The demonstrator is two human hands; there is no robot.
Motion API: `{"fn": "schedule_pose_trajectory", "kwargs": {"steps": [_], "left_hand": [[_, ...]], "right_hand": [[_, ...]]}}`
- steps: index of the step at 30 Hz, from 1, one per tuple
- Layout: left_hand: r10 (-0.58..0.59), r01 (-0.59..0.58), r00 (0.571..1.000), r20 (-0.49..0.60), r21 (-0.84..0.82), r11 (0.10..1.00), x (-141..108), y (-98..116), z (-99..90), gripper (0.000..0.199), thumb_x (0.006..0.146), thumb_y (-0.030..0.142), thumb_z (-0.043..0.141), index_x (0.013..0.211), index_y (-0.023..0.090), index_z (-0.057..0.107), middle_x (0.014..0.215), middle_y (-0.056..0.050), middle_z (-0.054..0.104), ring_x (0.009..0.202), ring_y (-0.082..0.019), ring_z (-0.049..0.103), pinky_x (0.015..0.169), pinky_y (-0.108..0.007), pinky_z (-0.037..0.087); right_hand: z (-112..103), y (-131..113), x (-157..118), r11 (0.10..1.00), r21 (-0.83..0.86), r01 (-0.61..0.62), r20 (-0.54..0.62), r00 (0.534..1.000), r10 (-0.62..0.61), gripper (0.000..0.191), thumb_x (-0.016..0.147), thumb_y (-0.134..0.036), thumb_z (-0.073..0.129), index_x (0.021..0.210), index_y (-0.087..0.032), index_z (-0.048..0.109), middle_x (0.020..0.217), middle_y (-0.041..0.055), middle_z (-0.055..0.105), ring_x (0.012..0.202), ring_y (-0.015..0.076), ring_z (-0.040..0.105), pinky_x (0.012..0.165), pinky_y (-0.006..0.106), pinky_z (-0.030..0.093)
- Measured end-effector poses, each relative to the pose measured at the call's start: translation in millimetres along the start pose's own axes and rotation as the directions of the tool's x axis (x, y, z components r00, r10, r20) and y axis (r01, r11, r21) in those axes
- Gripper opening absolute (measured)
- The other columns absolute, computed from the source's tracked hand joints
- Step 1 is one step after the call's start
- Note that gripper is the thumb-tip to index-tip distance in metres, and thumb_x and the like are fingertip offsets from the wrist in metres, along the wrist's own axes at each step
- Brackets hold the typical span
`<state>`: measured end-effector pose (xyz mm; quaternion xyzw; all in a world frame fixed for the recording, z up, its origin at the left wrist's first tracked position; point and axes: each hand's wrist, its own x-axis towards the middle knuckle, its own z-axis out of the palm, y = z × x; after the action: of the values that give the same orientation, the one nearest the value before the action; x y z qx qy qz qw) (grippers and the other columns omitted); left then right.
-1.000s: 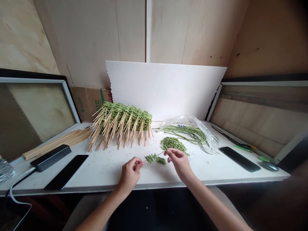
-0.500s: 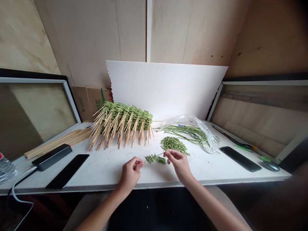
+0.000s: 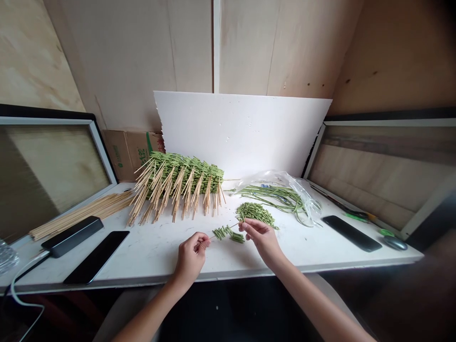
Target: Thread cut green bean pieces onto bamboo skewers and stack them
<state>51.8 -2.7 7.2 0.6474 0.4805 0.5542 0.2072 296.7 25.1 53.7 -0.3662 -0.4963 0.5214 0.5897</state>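
Note:
My left hand (image 3: 191,256) pinches the near end of a thin wooden skewer (image 3: 234,224) just above the front of the table. Several short green pieces of garlic scape (image 3: 221,232) are threaded side by side on it. My right hand (image 3: 262,238) is closed at the skewer's far tip, with a small garlic scape piece (image 3: 242,220) between thumb and fingertips. Under the skewer lies a small group of cut pieces (image 3: 237,238). Just behind my right hand is a heap of cut garlic scape pieces (image 3: 257,212).
Stacked filled skewers (image 3: 185,171) stand at the back left, sticks facing me. Bare skewers (image 3: 85,211), a black box (image 3: 73,235) and a phone (image 3: 97,256) lie left. Long garlic scapes (image 3: 274,195) in a plastic bag, another phone (image 3: 351,232) and a mouse (image 3: 395,242) are right.
My right fingers now hold a green piece up at the skewer's tip, where before they were by the skewer's end. The view has shifted slightly; my left hand keeps its grip.

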Motion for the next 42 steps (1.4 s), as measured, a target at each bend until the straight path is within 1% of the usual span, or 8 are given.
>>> {"fn": "schedule_pose_trajectory", "kwargs": {"steps": [3,7,13,17,22,28,35,42], "left_hand": [[-0.004,0.004,1.000,-0.007,0.002,1.000,0.2,0.1,-0.3,0.013,0.094,0.027,0.061,0.085,0.019,0.065,0.075,-0.004,0.073,0.072,-0.018,0.073,0.065,-0.024,0.055],[-0.006,0.006,1.000,0.002,0.003,1.000,-0.6,0.7,-1.2,0.013,0.094,0.028,0.061,0.086,0.019,0.066,0.077,-0.004,0.073,0.073,-0.019,0.073,0.066,-0.025,0.055],[0.000,0.000,1.000,-0.004,0.014,1.000,-0.3,0.5,-0.5,0.012,0.094,0.027,0.061,0.085,0.019,0.066,0.076,-0.004,0.073,0.071,-0.018,0.073,0.065,-0.024,0.055],[0.004,-0.003,1.000,-0.007,0.017,1.000,-0.4,-0.9,-0.6,0.013,0.093,0.027,0.061,0.085,0.019,0.066,0.076,-0.004,0.073,0.071,-0.018,0.073,0.065,-0.024,0.054],[0.011,-0.011,1.000,-0.003,0.012,1.000,-0.6,-0.4,-0.7,0.014,0.094,0.027,0.061,0.085,0.018,0.066,0.075,-0.004,0.073,0.070,-0.018,0.073,0.065,-0.024,0.055],[0.015,-0.015,1.000,-0.014,0.000,1.000,-0.6,3.7,-1.1,0.014,0.094,0.028,0.061,0.085,0.019,0.065,0.074,-0.004,0.073,0.069,-0.018,0.073,0.064,-0.023,0.055],[0.012,-0.012,1.000,-0.002,0.017,1.000,-0.1,3.6,-1.3,0.014,0.095,0.028,0.061,0.085,0.019,0.066,0.073,-0.003,0.072,0.068,-0.018,0.072,0.064,-0.023,0.055],[0.012,-0.013,1.000,0.010,0.025,1.000,-0.5,3.2,-1.3,0.015,0.095,0.028,0.060,0.086,0.018,0.066,0.075,-0.004,0.073,0.069,-0.018,0.072,0.064,-0.023,0.054]], "right_hand": [[-0.8,-3.8,0.1,1.000,-0.025,0.001,0.008,1.000,-0.001,0.027,0.079,-0.042,0.084,0.097,-0.022,0.082,0.089,0.0086,0.079,0.086,0.0236,0.069,0.066,0.032,0.051],[-3.4,-4.5,2.2,1.000,0.022,-0.011,-0.014,1.000,0.011,0.026,0.080,-0.043,0.082,0.097,-0.023,0.081,0.096,0.0098,0.080,0.096,0.0285,0.073,0.066,0.032,0.052],[-4.0,-4.5,2.1,1.000,0.025,-0.013,0.001,1.000,0.013,0.027,0.081,-0.044,0.082,0.098,-0.023,0.081,0.100,0.0112,0.081,0.101,0.0312,0.074,0.070,0.035,0.054],[-4.3,-6.1,1.2,1.000,-0.002,-0.013,0.003,1.000,0.013,0.026,0.081,-0.045,0.081,0.097,-0.023,0.081,0.101,0.0114,0.081,0.102,0.0309,0.075,0.074,0.036,0.055],[-4.6,-7.3,1.2,1.000,-0.030,-0.006,0.001,1.000,0.006,0.026,0.081,-0.045,0.081,0.094,-0.023,0.081,0.099,0.0109,0.082,0.102,0.0309,0.075,0.075,0.036,0.056],[-3.1,-6.2,1.6,0.999,0.043,-0.021,0.001,1.000,0.021,0.028,0.079,-0.047,0.082,0.092,-0.023,0.080,0.099,0.0113,0.082,0.102,0.0310,0.075,0.075,0.036,0.056],[-3.8,-5.0,1.4,0.998,0.052,-0.032,0.014,0.999,0.031,0.026,0.079,-0.046,0.083,0.092,-0.023,0.080,0.099,0.0108,0.082,0.104,0.0307,0.075,0.081,0.038,0.057],[-3.6,-6.4,0.5,0.999,0.037,-0.030,0.015,0.999,0.029,0.026,0.079,-0.047,0.083,0.091,-0.024,0.081,0.098,0.0103,0.082,0.102,0.0297,0.075,0.079,0.036,0.056]]}}
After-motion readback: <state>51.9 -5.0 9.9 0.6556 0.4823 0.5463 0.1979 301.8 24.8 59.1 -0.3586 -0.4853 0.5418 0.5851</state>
